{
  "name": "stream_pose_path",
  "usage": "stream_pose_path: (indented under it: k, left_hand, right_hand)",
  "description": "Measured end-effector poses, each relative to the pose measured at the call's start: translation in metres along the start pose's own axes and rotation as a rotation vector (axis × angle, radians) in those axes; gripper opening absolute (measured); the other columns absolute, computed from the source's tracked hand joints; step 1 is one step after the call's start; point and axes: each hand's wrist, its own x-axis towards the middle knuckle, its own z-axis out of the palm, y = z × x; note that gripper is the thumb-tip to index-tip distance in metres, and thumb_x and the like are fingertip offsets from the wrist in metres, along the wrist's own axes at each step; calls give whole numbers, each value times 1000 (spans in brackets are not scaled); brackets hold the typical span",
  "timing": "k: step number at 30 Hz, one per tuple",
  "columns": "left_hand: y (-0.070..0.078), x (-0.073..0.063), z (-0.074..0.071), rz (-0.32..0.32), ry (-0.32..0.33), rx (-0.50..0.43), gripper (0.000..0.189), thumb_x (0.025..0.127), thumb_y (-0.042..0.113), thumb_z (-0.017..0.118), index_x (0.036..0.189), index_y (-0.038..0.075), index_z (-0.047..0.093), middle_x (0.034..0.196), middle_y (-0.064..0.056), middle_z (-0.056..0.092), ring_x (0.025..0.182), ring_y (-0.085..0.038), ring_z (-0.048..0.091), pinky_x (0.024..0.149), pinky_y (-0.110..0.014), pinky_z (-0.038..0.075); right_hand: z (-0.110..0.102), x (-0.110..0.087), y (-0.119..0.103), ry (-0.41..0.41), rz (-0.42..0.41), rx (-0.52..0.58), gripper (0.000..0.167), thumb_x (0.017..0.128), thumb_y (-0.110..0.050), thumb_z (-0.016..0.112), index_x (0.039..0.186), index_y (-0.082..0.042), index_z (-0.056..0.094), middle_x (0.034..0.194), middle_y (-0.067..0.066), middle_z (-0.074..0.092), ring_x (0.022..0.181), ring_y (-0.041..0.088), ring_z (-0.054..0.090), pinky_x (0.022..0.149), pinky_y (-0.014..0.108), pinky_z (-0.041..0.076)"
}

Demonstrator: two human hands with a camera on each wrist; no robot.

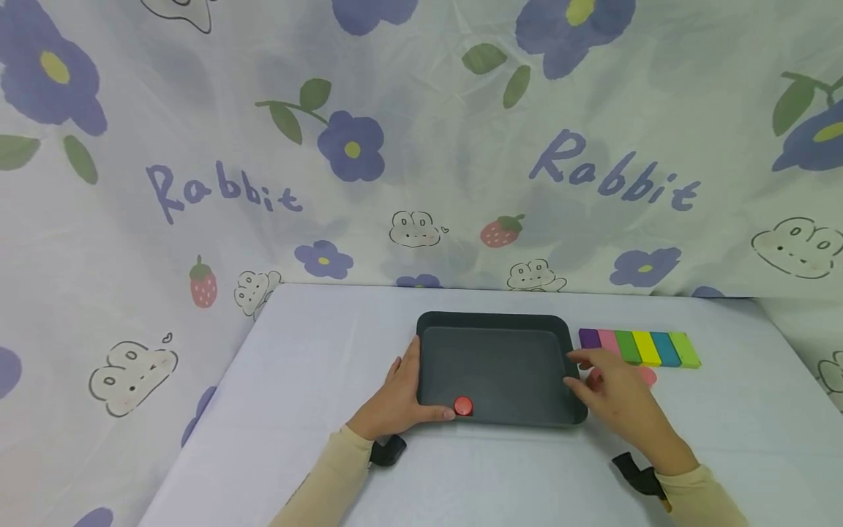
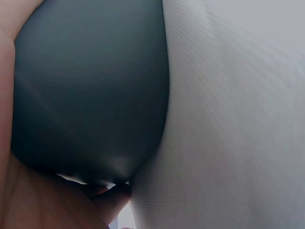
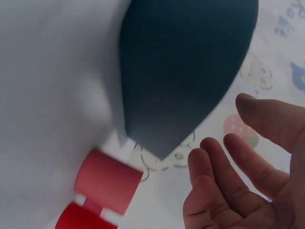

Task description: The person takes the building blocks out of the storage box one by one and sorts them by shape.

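A dark grey rectangular tray sits on the white table. Around its near left corner is my left hand, fingers along the left wall and thumb on the front rim; the left wrist view shows this hand against the tray's dark outside. Inside the tray, by that thumb, is a round red block. My right hand hovers at the right rim, its thumb and fingers apart and holding nothing. Near it, a pinkish-red cylinder and a red cylinder are partly hidden by the hand in the head view.
Right of the tray, a row of coloured rectangular blocks lies side by side: purple, pink, green, yellow, blue and light green. A patterned cloth hangs behind the white table.
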Motion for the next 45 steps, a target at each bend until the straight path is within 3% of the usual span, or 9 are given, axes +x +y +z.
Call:
stream_pose_path:
  k: [3,10,16,45]
  left_hand:
    - [-1,0,1,-4,-1,2,137,76,66,77,159,2,-10,168,-13,-3,154,-22,4,123,-48,0]
    - [-1,1,1,10,10,1,136,76,68,76,159,0,-8,168,-14,-1,154,-22,5,123,-49,1]
    - [-1,1,0,10,11,2,136,76,67,77,159,0,-8,168,-14,-1,154,-22,6,123,-49,1]
    - [1,1,-1,24,11,8,136,77,65,77,158,-2,-8,168,-17,-2,154,-24,6,123,-50,3]
  right_hand:
    - [5,2,-5,-8,-19,-8,40,81,-9,84,117,-1,68,102,11,68,76,16,56,65,27,55]
    - [14,6,-18,-45,-37,10,40,83,-10,83,120,-3,68,112,9,69,95,25,65,80,43,59]
    - [25,11,-26,-51,-77,30,40,84,-13,83,120,-5,68,111,7,69,94,21,64,79,41,58]
    - [63,36,-63,-308,-181,149,50,88,-13,79,134,-5,61,128,6,64,111,21,62,95,43,53]
